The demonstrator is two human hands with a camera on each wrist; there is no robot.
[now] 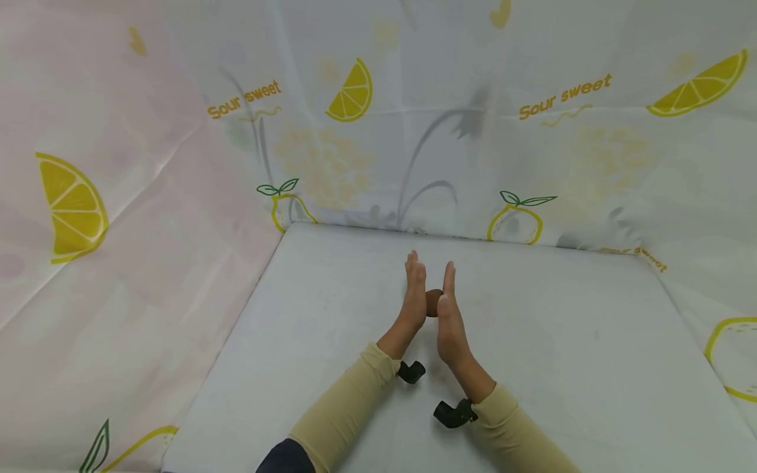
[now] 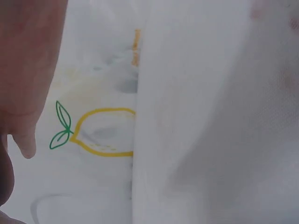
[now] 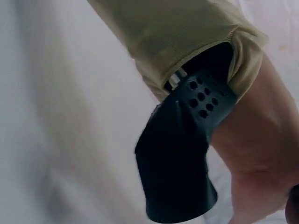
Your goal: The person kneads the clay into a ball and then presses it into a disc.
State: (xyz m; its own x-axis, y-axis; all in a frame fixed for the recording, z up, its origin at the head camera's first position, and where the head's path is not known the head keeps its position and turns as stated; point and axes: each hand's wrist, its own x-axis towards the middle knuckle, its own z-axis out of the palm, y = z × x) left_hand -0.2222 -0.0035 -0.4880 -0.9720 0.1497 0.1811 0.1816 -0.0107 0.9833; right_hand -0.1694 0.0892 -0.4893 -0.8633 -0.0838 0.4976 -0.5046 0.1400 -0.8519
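Two sleeves, two hands, one brown object (between them)

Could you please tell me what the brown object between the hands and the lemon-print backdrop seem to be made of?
Brown object: possibly wood, with a dull finish, judging by its dark brown colour; no grain shows, so plastic remains possible.
Backdrop: probably thin fabric, mostly matte, as its soft creases suggest.
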